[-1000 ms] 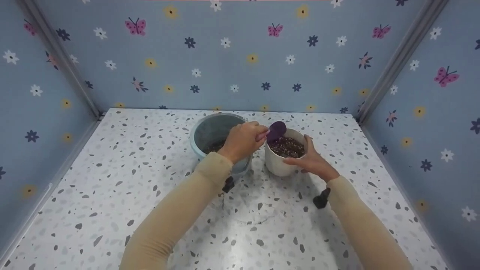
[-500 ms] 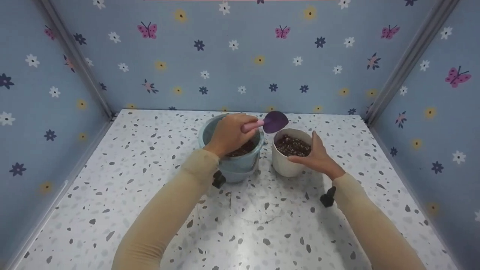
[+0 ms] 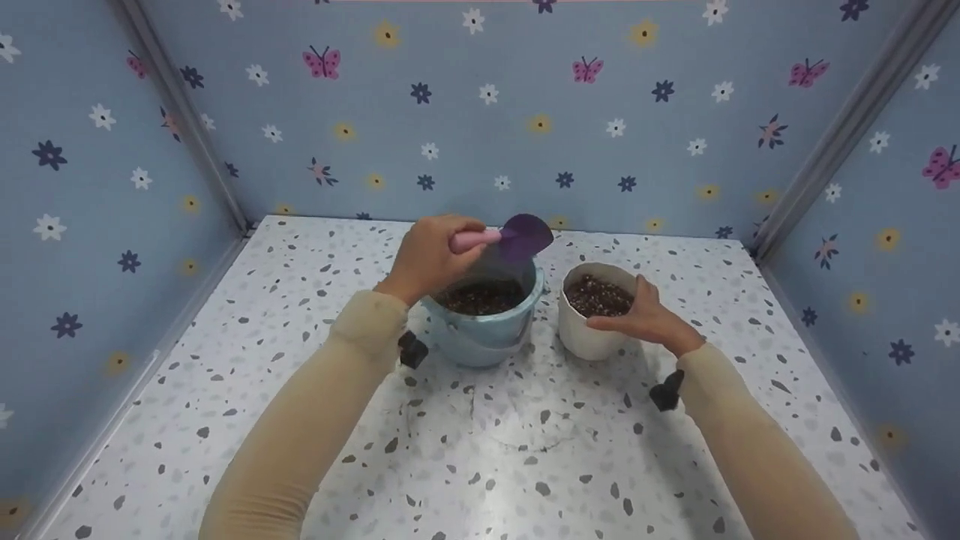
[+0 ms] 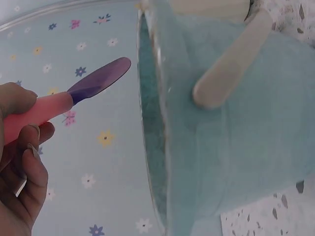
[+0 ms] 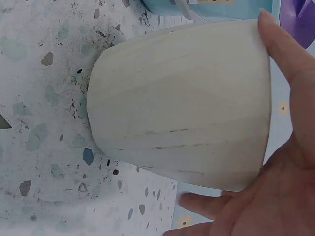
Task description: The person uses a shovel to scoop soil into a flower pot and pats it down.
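My left hand (image 3: 427,262) grips the pink handle of a small trowel (image 3: 527,238), its purple blade pointing right. The trowel is up over the light blue bucket (image 3: 480,345), which has dark soil (image 3: 484,298) inside. In the left wrist view the blade (image 4: 101,77) looks bare, beside the bucket's rim. A white plant pot (image 3: 589,339) stands upright right of the bucket, partly filled with speckled soil (image 3: 600,295). My right hand (image 3: 645,319) holds this pot at its rim, thumb on the near side and fingers round the far side.
The speckled white tabletop (image 3: 487,465) carries a faint curved line of soil crumbs (image 3: 540,448) in front of the bucket. Blue panels with flowers and butterflies (image 3: 487,135) rise at the back and both sides. Small black devices (image 3: 666,391) sit at both wrists.
My left hand has lifted the trowel out of the white pot and carried it left over the bucket. My right hand stays on the pot. The head view has shifted slightly left.
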The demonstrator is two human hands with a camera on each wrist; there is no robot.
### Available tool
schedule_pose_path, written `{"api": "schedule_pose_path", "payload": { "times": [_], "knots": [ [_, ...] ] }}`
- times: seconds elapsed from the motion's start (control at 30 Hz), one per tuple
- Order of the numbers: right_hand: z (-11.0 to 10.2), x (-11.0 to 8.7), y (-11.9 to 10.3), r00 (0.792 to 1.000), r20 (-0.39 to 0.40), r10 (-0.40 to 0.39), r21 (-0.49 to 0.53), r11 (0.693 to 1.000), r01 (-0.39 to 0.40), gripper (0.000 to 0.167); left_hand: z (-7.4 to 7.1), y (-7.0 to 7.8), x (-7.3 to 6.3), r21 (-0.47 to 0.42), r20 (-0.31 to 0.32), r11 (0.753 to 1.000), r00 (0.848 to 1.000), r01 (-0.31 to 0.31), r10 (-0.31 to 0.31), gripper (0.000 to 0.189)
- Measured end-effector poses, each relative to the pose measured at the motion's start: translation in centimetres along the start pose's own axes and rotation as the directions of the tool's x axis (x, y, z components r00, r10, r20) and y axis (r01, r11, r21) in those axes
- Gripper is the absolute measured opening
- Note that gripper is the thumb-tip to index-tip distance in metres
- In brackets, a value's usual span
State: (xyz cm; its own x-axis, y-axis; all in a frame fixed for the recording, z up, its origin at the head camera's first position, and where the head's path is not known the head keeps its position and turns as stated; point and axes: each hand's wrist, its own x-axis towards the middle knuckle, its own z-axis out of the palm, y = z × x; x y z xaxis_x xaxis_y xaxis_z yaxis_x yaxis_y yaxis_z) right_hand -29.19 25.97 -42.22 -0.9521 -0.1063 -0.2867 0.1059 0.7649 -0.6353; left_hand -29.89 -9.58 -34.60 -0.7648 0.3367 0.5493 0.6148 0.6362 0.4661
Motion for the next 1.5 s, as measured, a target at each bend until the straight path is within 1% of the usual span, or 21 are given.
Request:
{"api": "schedule_pose_path", "payload": {
  "times": [0.13,0.2,0.3,0.43,0.5,0.57,0.67,0.73,0.8,0.83,0.93,1.0,1.07,1.17,1.23,1.3,1.4,1.5],
  "knots": [
    [0.0,-0.1,0.0,1.000,0.029,0.008,-0.009,1.000,-0.008,0.145,-1.1,-0.6,-0.2,-0.021,-0.003,1.000,1.000,0.011,-0.011,0.024],
    [0.0,-0.2,0.0,0.999,0.035,0.009,-0.004,1.000,-0.009,0.145,-1.6,-0.8,-0.3,-0.030,0.008,0.999,1.000,0.016,-0.016,0.024],
    [0.0,-0.2,-0.1,0.999,0.035,0.012,0.003,1.000,-0.012,0.146,-2.4,-1.2,-0.3,-0.019,0.046,0.999,0.999,0.031,-0.030,0.025],
    [-0.1,-0.1,-0.1,0.999,0.034,0.015,-0.001,1.000,-0.015,0.146,-3.1,-1.4,-0.2,0.050,0.123,0.998,0.991,0.047,-0.053,0.026],
    [-0.2,-0.1,0.0,0.999,0.035,0.017,-0.005,1.000,-0.017,0.146,-3.1,-1.5,-0.1,0.092,0.168,0.995,0.984,0.045,-0.060,0.026],
    [-0.3,-0.2,0.1,0.999,0.031,0.023,-0.010,1.000,-0.022,0.146,-2.8,-1.6,0.2,0.127,0.211,0.992,0.976,0.027,-0.053,0.024],
    [-0.4,-0.2,0.1,0.999,0.030,0.024,-0.011,1.000,-0.024,0.146,-2.1,-1.6,0.5,0.160,0.267,0.987,0.963,-0.016,-0.028,0.020],
    [-0.4,-0.2,0.1,0.999,0.029,0.024,-0.011,1.000,-0.024,0.145,-1.6,-1.5,0.6,0.184,0.299,0.981,0.954,-0.059,0.001,0.017],
    [-0.3,-0.2,0.1,0.999,0.032,0.023,-0.009,1.000,-0.022,0.145,-1.1,-1.4,0.8,0.222,0.332,0.970,0.943,-0.104,0.025,0.015],
    [-0.3,-0.2,0.0,0.999,0.034,0.023,-0.009,1.000,-0.022,0.146,-0.9,-1.3,0.9,0.251,0.347,0.959,0.937,-0.131,0.037,0.013],
    [-0.2,-0.3,0.0,0.999,0.034,0.029,-0.012,1.000,-0.028,0.146,0.0,-1.4,1.0,0.338,0.389,0.919,0.920,-0.201,0.058,0.011],
    [-0.2,-0.4,-0.1,0.999,0.036,0.029,-0.018,0.999,-0.028,0.145,0.5,-1.6,1.1,0.380,0.415,0.893,0.907,-0.241,0.068,0.008],
    [-0.2,-0.5,-0.1,0.999,0.039,0.029,-0.025,0.999,-0.028,0.144,0.9,-1.6,1.0,0.403,0.425,0.879,0.903,-0.256,0.068,0.006],
    [-0.2,-0.6,-0.2,0.999,0.046,0.022,-0.034,0.999,-0.021,0.142,1.1,-1.7,1.0,0.431,0.421,0.868,0.906,-0.248,0.050,0.009],
    [-0.3,-0.6,-0.1,0.999,0.045,0.023,-0.037,0.999,-0.022,0.142,1.1,-1.6,1.1,0.431,0.412,0.876,0.911,-0.217,0.023,0.011],
    [-0.4,-0.6,0.0,0.999,0.044,0.025,-0.042,0.999,-0.023,0.142,1.1,-1.6,1.2,0.417,0.409,0.891,0.912,-0.179,-0.008,0.014],
    [-0.4,-0.6,0.0,0.999,0.044,0.030,-0.040,0.999,-0.028,0.143,1.0,-1.8,1.2,0.362,0.410,0.924,0.911,-0.125,-0.038,0.014],
    [-0.4,-0.6,0.0,0.998,0.046,0.030,-0.033,0.999,-0.029,0.144,1.0,-2.2,1.0,0.307,0.408,0.948,0.912,-0.085,-0.051,0.017]
  ]
}}
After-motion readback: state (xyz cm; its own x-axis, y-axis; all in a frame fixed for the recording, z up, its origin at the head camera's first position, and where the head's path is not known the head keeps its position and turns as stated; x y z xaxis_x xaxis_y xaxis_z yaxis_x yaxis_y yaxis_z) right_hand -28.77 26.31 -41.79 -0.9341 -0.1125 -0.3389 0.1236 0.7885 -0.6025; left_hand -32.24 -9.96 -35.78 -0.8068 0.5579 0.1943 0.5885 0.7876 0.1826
